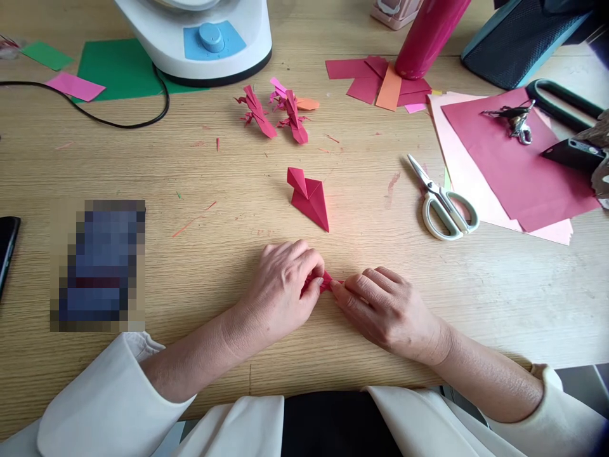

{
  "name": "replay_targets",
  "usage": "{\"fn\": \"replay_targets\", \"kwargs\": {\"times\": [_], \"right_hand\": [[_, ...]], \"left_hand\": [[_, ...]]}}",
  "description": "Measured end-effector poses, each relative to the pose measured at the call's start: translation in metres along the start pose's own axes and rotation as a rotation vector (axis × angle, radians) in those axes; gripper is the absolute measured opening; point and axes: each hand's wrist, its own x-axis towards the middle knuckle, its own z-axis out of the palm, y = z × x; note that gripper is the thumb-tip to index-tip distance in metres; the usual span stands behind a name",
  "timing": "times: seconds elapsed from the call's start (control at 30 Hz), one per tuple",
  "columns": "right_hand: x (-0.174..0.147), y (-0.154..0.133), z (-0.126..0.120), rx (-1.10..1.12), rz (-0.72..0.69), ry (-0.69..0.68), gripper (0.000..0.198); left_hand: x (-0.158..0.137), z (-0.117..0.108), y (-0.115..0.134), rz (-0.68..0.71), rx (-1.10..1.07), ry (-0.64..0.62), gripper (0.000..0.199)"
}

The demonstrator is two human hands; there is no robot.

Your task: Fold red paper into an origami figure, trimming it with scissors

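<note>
Low over the front of the wooden table, my left hand pinches a small piece of folded red paper between thumb and forefinger. From the other side my right hand grips the paper's narrow right end with its fingertips. Most of the paper is hidden by my fingers. Just beyond my hands lies a separate folded red paper piece, with a flap standing at its upper left. Farther back are several small folded paper figures, among them a red one and another red one.
White-handled scissors lie right of centre beside red and pink sheets. Paper strips lie near a red bottle. A white appliance with a blue knob stands at the back; a blurred phone-like object is at left.
</note>
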Motion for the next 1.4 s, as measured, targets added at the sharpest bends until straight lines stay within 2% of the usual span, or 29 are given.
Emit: {"fn": "replay_targets", "kwargs": {"times": [0.37,0.53,1.1,1.3,1.4], "right_hand": [[-0.001,0.001,0.0,-0.004,-0.001,0.011,0.011],[0.001,0.001,0.001,-0.012,-0.003,0.02,0.011],[-0.004,0.001,0.002,-0.095,-0.027,0.038,0.01],[-0.006,0.0,-0.001,-0.132,-0.094,-0.029,0.01],[-0.005,-0.001,-0.004,-0.123,-0.1,-0.02,0.013]], "left_hand": [[0.0,-0.004,-0.001,-0.003,-0.049,-0.039,0.022],[0.001,0.002,0.002,-0.018,-0.013,0.004,0.012],[0.003,0.006,0.003,-0.01,0.047,0.047,0.019],[0.002,0.002,0.001,-0.015,0.013,-0.019,0.013],[0.001,-0.001,-0.002,0.003,-0.023,-0.045,0.009]]}}
